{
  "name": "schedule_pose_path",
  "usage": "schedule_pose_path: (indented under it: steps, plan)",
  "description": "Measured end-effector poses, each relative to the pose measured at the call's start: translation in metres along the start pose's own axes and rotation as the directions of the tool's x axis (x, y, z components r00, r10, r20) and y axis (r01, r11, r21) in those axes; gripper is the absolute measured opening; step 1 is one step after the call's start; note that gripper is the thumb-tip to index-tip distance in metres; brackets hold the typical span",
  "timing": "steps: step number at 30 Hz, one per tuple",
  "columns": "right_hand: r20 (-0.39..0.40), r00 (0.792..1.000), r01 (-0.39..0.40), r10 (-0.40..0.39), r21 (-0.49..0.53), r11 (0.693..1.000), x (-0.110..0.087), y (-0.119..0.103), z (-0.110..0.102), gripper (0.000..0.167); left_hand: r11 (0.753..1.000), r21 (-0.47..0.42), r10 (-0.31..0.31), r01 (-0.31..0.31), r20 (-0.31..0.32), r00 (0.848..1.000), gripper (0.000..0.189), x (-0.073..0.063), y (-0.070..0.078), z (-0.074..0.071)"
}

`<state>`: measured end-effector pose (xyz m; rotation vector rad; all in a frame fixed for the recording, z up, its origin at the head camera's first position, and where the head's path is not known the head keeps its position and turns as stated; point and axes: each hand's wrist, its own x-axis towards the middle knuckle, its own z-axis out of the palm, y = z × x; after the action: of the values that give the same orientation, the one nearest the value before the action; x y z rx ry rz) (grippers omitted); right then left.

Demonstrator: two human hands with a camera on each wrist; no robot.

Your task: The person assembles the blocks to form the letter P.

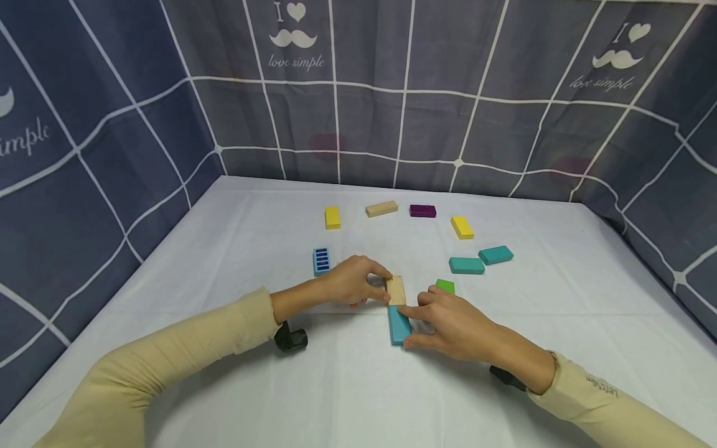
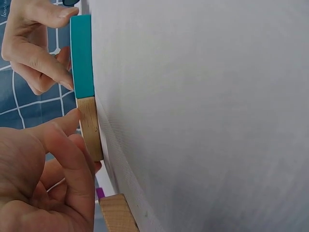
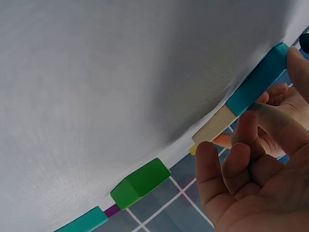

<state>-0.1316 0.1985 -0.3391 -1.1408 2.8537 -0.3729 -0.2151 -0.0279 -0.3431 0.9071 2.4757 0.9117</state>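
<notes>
A plain wooden block (image 1: 395,290) and a teal block (image 1: 399,326) lie end to end in a line on the white cloth, their short ends meeting. My left hand (image 1: 354,280) holds the wooden block between thumb and index finger, the index finger at its far end. The thumb and index finger of my right hand (image 1: 454,323) grip the teal block. In the left wrist view the wooden block (image 2: 91,128) shows flush against the end of the teal block (image 2: 82,55). Just beyond my right hand sits a green block (image 3: 141,182), partly hidden in the head view.
Past the hands, an arc of loose blocks holds a blue slotted block (image 1: 322,261), a yellow block (image 1: 333,218), another wooden block (image 1: 382,209), a purple block (image 1: 422,211), a second yellow block (image 1: 462,228) and two teal blocks (image 1: 467,266). A grid-patterned curtain (image 1: 370,118) surrounds the table.
</notes>
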Motion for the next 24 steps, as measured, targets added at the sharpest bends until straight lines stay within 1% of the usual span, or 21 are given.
schedule_pose_path:
  steps: [4,7,10,14,19,23,24]
  plan:
    - [0.012,1.0,-0.002,0.002,0.0,1.0,0.0004,-0.0002,-0.0006,0.06,1.0,0.001,0.004,-0.004,-0.002,1.0,0.046,-0.0008,0.0013,0.0001]
    - [0.012,1.0,-0.009,0.008,0.016,1.0,0.0004,-0.0001,-0.0015,0.064,1.0,0.006,0.005,-0.005,-0.002,1.0,0.046,-0.0017,0.0026,0.0005]
    - [-0.008,1.0,-0.015,0.015,0.035,0.999,0.0009,0.0001,-0.002,0.067,1.0,0.014,0.003,-0.003,0.003,1.0,0.047,-0.0021,0.0028,0.0008]
    - [-0.032,0.999,-0.019,0.019,0.011,1.0,0.0039,0.0003,-0.0011,0.065,0.999,0.03,-0.011,0.011,0.008,1.0,0.049,-0.0018,0.0027,0.0008]
    - [0.011,0.999,-0.046,0.046,-0.035,0.998,0.0072,-0.0006,0.0004,0.062,0.999,0.035,-0.02,0.019,0.012,1.0,0.049,-0.0018,0.0035,0.0004]
    - [0.034,0.998,-0.056,0.057,-0.032,0.998,0.0071,-0.0012,0.0004,0.062,0.999,0.04,-0.015,0.014,0.012,1.0,0.05,-0.0032,0.0041,0.0]
    - [0.035,0.998,-0.054,0.055,-0.029,0.998,0.0071,-0.0011,0.0005,0.062,0.999,0.051,-0.012,0.012,0.001,1.0,0.05,-0.0039,0.0044,-0.0003]
